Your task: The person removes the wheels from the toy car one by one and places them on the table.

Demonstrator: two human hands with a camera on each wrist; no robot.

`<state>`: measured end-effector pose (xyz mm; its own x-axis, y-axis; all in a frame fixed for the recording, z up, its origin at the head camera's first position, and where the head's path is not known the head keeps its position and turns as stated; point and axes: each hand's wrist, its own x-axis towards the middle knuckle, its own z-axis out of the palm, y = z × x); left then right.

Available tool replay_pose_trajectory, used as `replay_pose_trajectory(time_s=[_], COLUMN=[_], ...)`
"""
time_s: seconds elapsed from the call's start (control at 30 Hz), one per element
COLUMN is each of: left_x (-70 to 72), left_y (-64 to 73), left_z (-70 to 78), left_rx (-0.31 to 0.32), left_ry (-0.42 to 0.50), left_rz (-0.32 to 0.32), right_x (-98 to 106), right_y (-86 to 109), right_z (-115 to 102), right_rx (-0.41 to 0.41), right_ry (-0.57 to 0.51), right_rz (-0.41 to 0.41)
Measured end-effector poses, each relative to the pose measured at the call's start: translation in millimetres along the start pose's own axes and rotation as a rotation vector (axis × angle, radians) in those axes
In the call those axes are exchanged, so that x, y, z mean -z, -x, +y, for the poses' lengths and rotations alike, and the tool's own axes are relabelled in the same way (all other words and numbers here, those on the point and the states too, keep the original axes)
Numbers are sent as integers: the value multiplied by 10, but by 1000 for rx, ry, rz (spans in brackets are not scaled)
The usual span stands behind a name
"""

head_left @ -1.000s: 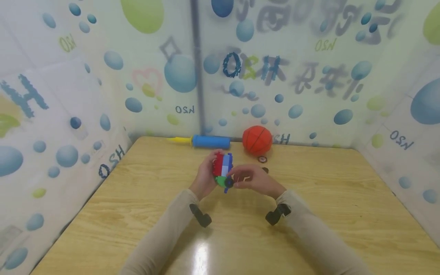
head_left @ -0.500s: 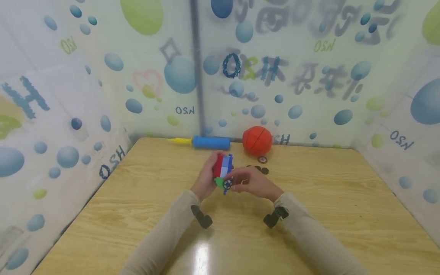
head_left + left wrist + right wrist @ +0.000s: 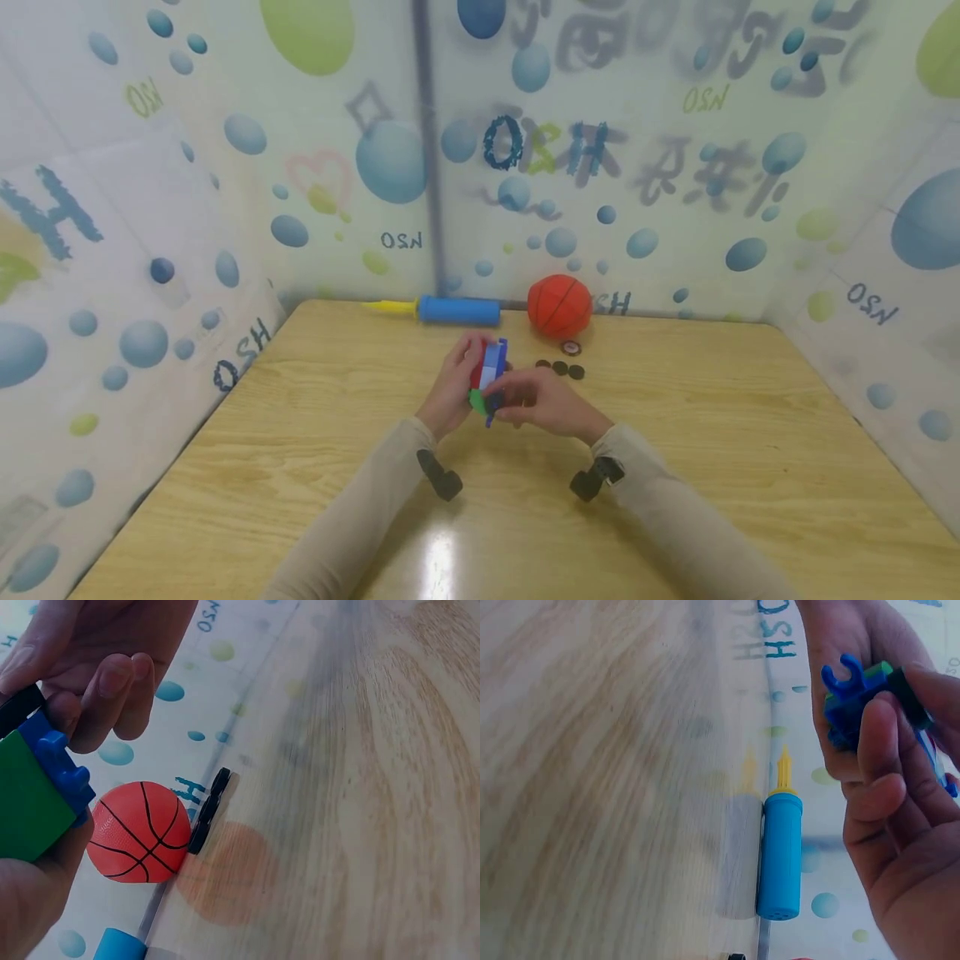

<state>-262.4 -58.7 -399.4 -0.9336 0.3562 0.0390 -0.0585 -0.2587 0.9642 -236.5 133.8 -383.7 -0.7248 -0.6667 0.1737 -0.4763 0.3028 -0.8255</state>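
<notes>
A toy of building blocks, red, pale blue, dark blue and green, is raised above the table. My left hand grips it from the left side. My right hand is at its near right end, where thumb and fingers pinch a black wheel against the dark blue part. That part carries an open hook at its end. In the left wrist view the wheel lies beside the green block, under the right fingers. Whether the wheel sits on an axle is hidden.
Beyond the hands, three black wheels lie in a row on the wooden table. A small dark-rimmed disc lies near an orange-red basketball. A blue pump with a yellow nozzle lies along the back wall.
The toy has turned, so less of its red side shows. The wheel's face, visible half a second ago, is now covered by my right fingers. Both hands have shifted slightly.
</notes>
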Motion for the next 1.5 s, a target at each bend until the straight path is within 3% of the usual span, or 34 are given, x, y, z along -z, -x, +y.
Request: replay_pose_trajectory(time_s=[0.37, 0.87, 1.1, 1.5], left_x=[8, -9, -19, 13], left_y=[-13, 11, -4, -5], left_z=[-3, 15, -3, 10], left_rx=[18, -17, 37, 80], left_ry=[-71, 65, 1, -77], left_rz=[14, -48, -7, -7], right_x=[-91, -111, -122, -126], right_y=[-4, -13, -11, -16], right_z=[-51, -83, -112, -79], right_rx=[-37, -76, -99, -106], right_ry=[-35, -32, -74, -89], right_rz=[44, 101, 137, 151])
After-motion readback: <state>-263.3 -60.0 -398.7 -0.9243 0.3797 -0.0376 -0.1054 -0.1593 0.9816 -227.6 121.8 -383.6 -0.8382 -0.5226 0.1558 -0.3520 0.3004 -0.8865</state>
